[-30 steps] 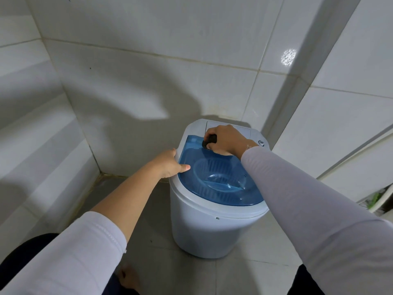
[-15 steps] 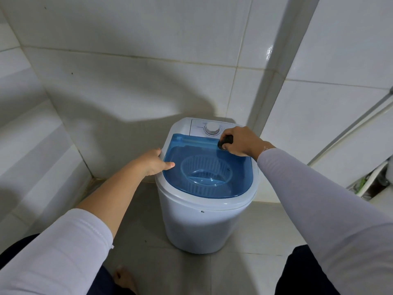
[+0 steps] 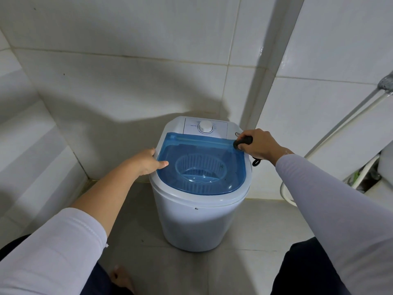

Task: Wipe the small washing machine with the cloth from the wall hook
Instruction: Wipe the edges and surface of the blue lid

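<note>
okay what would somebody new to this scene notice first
A small white washing machine with a see-through blue lid stands on the floor in a tiled corner. The left hand rests on the lid's left edge, while the right hand holds a small dark object at the machine's back right corner.

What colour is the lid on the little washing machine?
See-through blue lid, set in a white washing machine; shows best in the head view.
</note>
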A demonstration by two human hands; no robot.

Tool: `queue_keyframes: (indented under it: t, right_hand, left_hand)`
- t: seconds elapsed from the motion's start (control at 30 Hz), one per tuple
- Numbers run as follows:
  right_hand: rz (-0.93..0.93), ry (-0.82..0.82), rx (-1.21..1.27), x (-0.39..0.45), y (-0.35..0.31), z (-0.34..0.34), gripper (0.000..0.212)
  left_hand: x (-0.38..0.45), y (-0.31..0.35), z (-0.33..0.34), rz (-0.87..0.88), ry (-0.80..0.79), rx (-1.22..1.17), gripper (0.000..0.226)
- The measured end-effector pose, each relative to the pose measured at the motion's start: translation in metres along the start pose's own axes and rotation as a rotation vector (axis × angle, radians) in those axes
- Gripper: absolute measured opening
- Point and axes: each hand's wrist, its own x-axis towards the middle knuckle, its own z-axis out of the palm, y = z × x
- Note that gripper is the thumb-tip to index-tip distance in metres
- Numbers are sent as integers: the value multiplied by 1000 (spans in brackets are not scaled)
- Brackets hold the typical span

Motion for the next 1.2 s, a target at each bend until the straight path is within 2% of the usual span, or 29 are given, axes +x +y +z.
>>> queue_keyframes:
  t: [0.2,0.4,0.57,0.77,0.97,1.2]
  right_hand:
    - [47,-10,48,-10,16,-10,12]
    - [-120,83,20,8,-28,-29,18]
    - [-342,-16,10,23,-106,-13,27]
    - [-482,-168,-101,35,-179,39,32]
    - [-474,-256,-297,42,-189,73,28]
    - [-476,-245,-330,42,-183,79,25]
  left_hand:
    - [3,0,-1,-8,-5,-10,64]
    - [6,-5,-1,-22,4,-114,66]
    - [1,-11,-4,-3,-30,-161,66]
    - [-1,-32,4,3,-68,-157,87]
    - [4,-40,7,24,-79,-212,87]
    - [4,-43,8,32,-89,-228,92]
